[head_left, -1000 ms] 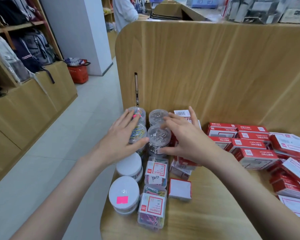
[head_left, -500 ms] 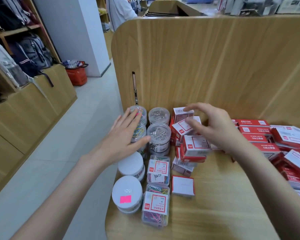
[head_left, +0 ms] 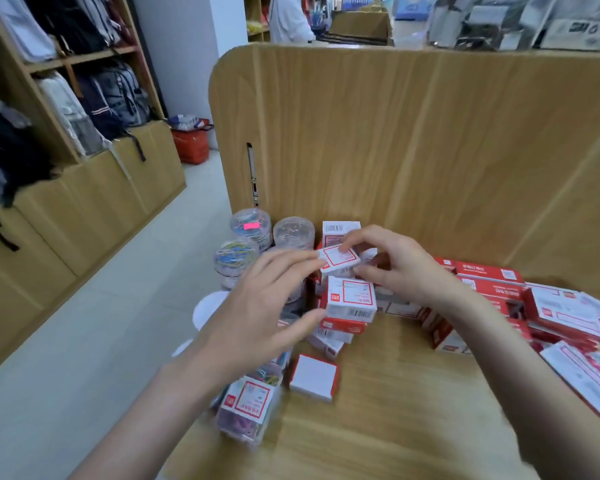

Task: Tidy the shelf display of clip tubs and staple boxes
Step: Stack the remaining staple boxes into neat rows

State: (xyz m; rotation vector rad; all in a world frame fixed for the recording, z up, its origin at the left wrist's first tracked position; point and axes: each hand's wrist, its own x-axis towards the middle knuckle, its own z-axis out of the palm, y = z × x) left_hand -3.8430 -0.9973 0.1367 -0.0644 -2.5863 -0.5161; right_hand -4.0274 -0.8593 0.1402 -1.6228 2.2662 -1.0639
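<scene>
We look down on a wooden shelf (head_left: 395, 427) backed by a curved wood panel (head_left: 395, 133); backpack racks (head_left: 66, 98) line the aisle. Our right hand (head_left: 395, 268) pinches a staple box (head_left: 338, 259) above the red-and-white pile (head_left: 350, 306); our left hand (head_left: 260, 313), fingers spread, touches its corner and hides some clip tubs (head_left: 236, 258). Labels are too blurred to read.

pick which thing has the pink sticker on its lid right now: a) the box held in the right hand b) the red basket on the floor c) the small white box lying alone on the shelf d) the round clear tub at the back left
d: the pink sticker sits on top of the round clear tub at the back left, next to the wooden panel.
</scene>
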